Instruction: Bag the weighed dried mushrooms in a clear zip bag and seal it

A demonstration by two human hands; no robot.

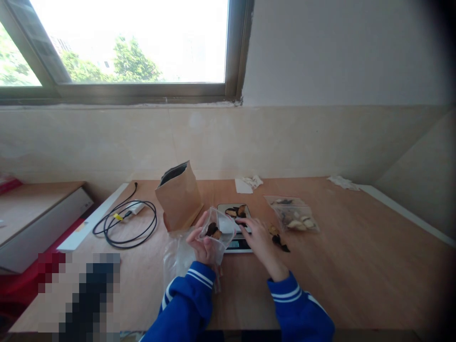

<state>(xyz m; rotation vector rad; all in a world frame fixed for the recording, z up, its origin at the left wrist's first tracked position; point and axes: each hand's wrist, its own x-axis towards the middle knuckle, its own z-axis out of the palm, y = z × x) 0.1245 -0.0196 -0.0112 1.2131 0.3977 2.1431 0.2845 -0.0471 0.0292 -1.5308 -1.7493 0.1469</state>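
My left hand [201, 244] grips a clear plastic bag [227, 233], its mouth tilted toward the right. Inside it lie a few dark-edged dried slices [213, 231]. My right hand [259, 239] reaches over the digital kitchen scale [242, 245], thumb and fingers closed around what looks like a dark dried slice. More brown and black slices [235, 211] rest on the far part of the scale's platform. The bag and both hands cover part of the scale. Other clear plastic bags [172, 259] lie flat under my left hand.
An open brown paper pouch [181, 202] stands behind my left hand. A coiled black cable [109, 242] lies to the left. At the right are loose dried pieces [280, 242] and zip bags holding pale slices [301, 222]. Crumpled white paper [253, 181] sits near the wall.
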